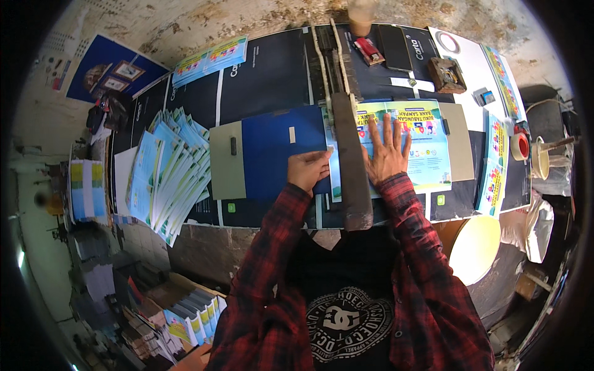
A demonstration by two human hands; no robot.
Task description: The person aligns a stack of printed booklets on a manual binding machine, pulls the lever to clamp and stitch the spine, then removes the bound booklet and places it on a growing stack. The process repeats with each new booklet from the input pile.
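A printed booklet (427,162), light blue with yellow and green parts, lies spread under a long dark brown bar (352,167) that crosses it from far to near. My right hand (388,150) is flat on the booklet just right of the bar, fingers spread. On the other side, my left hand (308,170) pinches the booklet's left edge between thumb and fingers. Beneath that hand is a blue board (267,145) with a grey-green panel (228,162) on its left. The bar hides the middle of the booklet.
A fanned pile of booklets (167,170) sits at the left. More booklets lie at the far left (210,60) and right edge (493,164). Towards the back right are a phone (396,47), a drink cup (361,17), a small wooden box (447,75) and a red tape roll (520,147).
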